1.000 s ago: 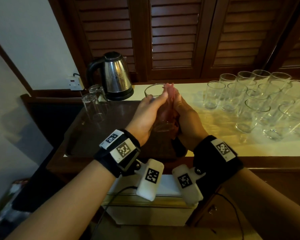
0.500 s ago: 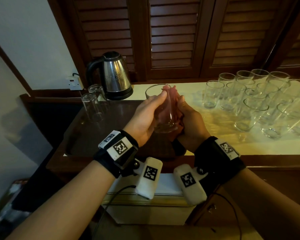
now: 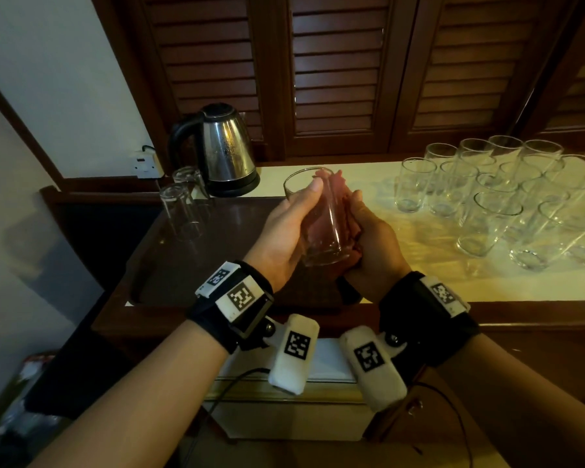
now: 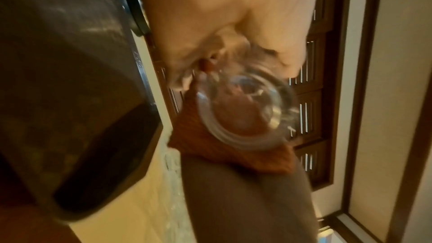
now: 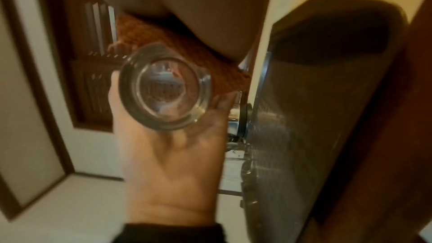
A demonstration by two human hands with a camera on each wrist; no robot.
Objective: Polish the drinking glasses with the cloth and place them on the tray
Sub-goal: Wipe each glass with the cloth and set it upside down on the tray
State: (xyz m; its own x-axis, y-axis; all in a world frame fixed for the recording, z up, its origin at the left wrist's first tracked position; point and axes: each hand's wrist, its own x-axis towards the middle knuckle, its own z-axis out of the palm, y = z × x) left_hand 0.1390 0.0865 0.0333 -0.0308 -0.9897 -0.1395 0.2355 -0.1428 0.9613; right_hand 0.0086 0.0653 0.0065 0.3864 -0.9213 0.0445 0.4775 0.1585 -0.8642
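Note:
My left hand [image 3: 284, 231] grips a clear drinking glass [image 3: 320, 228], thumb near the rim, and holds it tilted above the dark tray [image 3: 169, 265]. My right hand [image 3: 375, 244] holds a reddish cloth [image 3: 343, 204] pressed against the glass's right side. The left wrist view shows the glass base [image 4: 245, 115] blurred, with the cloth [image 4: 233, 154] under it. In the right wrist view the thick glass base [image 5: 166, 90] lies in my left hand [image 5: 173, 163], with the cloth [image 5: 177, 43] behind it. Two glasses [image 3: 179, 211] stand upside down at the tray's far left.
A steel kettle [image 3: 227, 150] stands behind the tray, next to a wall socket [image 3: 144, 162]. Several upright glasses [image 3: 487, 197] crowd the pale counter [image 3: 402, 282] on the right. Louvred wooden doors [image 3: 335, 79] close off the back.
Both hands, the glass and the cloth have shifted slightly down and to the right. My left thumb has moved up towards the rim.

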